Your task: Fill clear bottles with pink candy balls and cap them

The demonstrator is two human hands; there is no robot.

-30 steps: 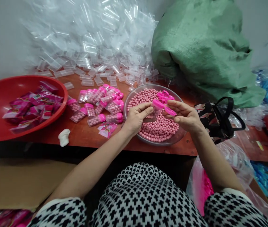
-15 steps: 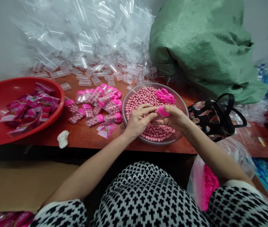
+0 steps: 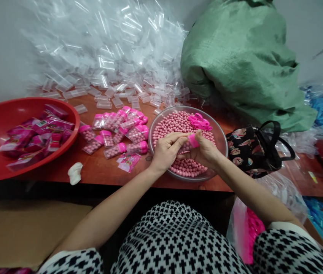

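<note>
Over a metal bowl (image 3: 224, 146) of pink beads (image 3: 169, 123), both hands meet around one small plastic bottle with a pink cap (image 3: 193, 140). My left hand (image 3: 167, 152) is closed on the bottle's body, which its fingers mostly hide. My right hand (image 3: 207, 150) grips it from the other side, thumb against the cap. Several bright pink plastic pieces (image 3: 199, 121) lie on the beads at the back of the bowl. To the left of the bowl, capped bottles filled with pink beads (image 3: 115, 150) are heaped on the table beside a pink printed card (image 3: 129, 161).
At the left stands a red basin (image 3: 77, 131) with pink packets (image 3: 40, 133). Clear plastic tubes (image 3: 107, 61) pile up at the back. A green sack (image 3: 241, 64) and a black patterned bag (image 3: 244, 148) sit right. A white crumpled scrap (image 3: 75, 173) lies near the table edge.
Both hands have shifted slightly on the bottle, and the right thumb now presses up against its cap. The whole view has tipped a little, so the table sits lower in the picture.
</note>
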